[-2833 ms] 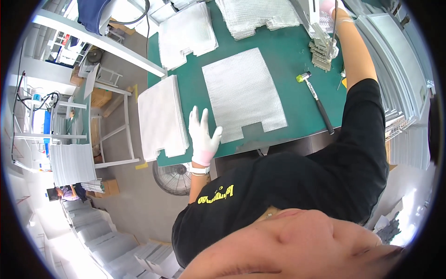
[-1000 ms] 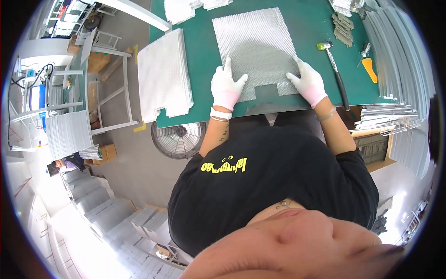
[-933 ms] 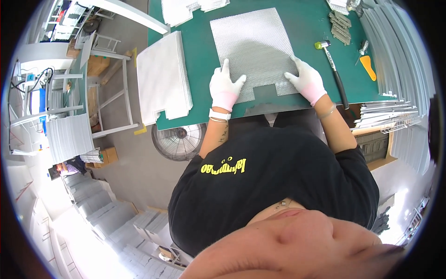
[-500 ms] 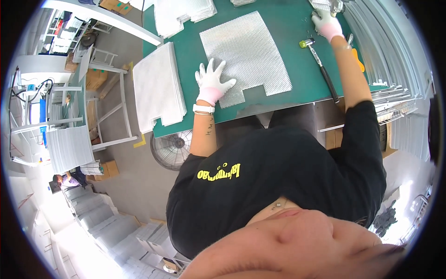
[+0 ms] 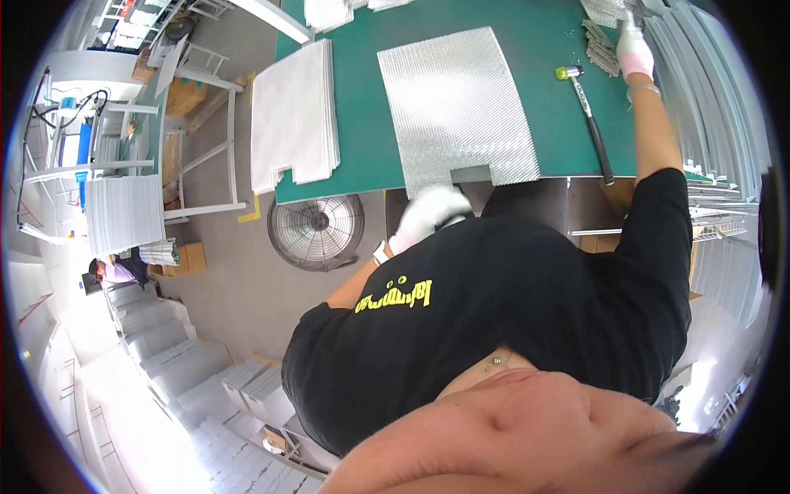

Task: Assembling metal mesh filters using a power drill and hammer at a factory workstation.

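Head view: a silvery textured sheet point(image 5: 454, 107) is lying flat on the green table point(image 5: 362, 173), its notched edge at the near rim. The left hand point(image 5: 429, 212), gloved white, is hanging just off that rim, blurred, grip unclear. The right hand point(image 5: 634, 51) is reaching far to small metal pieces point(image 5: 599, 48); its grip is unclear. A hammer point(image 5: 586, 103) is lying beside the sheet.

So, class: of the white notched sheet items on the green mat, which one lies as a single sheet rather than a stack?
The silvery textured sheet at the mat's centre; the one at the left edge is a thick stack.
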Demonstrator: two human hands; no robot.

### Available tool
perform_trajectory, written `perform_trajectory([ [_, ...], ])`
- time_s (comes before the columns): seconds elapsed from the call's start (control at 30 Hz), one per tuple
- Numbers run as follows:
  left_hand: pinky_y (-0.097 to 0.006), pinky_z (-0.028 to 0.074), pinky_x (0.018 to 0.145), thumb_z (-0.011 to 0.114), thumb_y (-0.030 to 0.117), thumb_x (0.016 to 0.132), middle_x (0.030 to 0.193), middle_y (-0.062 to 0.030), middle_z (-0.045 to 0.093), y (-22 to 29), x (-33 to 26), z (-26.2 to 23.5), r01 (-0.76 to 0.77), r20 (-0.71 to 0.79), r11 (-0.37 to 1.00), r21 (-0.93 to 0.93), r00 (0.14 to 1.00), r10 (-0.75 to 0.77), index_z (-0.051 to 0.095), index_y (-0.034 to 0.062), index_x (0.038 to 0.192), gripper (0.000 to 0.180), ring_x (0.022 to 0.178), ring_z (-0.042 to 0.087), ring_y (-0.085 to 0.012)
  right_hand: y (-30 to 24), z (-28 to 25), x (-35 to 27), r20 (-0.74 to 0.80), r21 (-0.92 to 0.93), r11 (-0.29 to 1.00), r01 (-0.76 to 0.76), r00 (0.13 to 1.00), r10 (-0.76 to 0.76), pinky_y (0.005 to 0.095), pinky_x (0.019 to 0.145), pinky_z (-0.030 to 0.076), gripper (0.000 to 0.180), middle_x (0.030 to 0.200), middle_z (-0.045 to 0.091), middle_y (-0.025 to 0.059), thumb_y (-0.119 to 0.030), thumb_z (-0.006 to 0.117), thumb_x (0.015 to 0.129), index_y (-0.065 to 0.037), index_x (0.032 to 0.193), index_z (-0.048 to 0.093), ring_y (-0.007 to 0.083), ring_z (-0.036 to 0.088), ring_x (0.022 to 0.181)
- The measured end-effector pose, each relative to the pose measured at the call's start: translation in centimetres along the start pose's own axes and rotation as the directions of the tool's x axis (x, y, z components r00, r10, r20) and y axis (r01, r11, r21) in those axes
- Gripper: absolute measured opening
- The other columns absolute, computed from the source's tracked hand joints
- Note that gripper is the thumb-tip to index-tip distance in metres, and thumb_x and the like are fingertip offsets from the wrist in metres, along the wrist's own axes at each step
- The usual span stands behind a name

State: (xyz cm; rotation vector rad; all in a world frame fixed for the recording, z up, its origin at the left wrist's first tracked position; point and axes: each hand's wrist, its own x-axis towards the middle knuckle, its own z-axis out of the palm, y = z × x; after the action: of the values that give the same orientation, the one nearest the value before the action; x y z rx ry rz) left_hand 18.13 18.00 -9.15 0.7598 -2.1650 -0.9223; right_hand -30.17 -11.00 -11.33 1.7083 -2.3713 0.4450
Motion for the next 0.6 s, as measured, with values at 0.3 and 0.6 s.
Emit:
perform_trajectory([
  [0.3,-0.041,0.050,0.093,0.064,0.034,0.097,0.113,-0.0158,0.062,-6.0,-5.4,7.2,0.234,0.034,0.085,-0.969,0.461,-0.887,0.056,-0.0035,0.122,0.046,0.106,0.062,-0.0259,-14.5,-12.8,-28.8,0.423,0.900,0.325,-0.290,0.762,-0.490,0.0288,0.078,0.053,0.014,0.094,0.068,0.0059,-0.008,0.070,0.084,-0.004,0.095,0.063,0.0124,0.064,0.083],
  [0.6,-0.034,0.053,0.082,0.065,0.026,0.097,0.098,-0.0079,0.069,-6.3,-4.8,9.0,0.184,-0.114,0.212,-0.960,0.436,-0.893,0.065,-0.0001,0.107,0.028,0.087,0.065,-0.0162,-16.0,-1.5,-41.4,0.673,0.407,-0.261,-0.875,0.481,-0.562,0.0303,0.072,0.060,0.035,0.111,0.065,0.0126,-0.025,0.060,0.099,0.000,0.122,0.050,0.0188,0.069,0.086],
])
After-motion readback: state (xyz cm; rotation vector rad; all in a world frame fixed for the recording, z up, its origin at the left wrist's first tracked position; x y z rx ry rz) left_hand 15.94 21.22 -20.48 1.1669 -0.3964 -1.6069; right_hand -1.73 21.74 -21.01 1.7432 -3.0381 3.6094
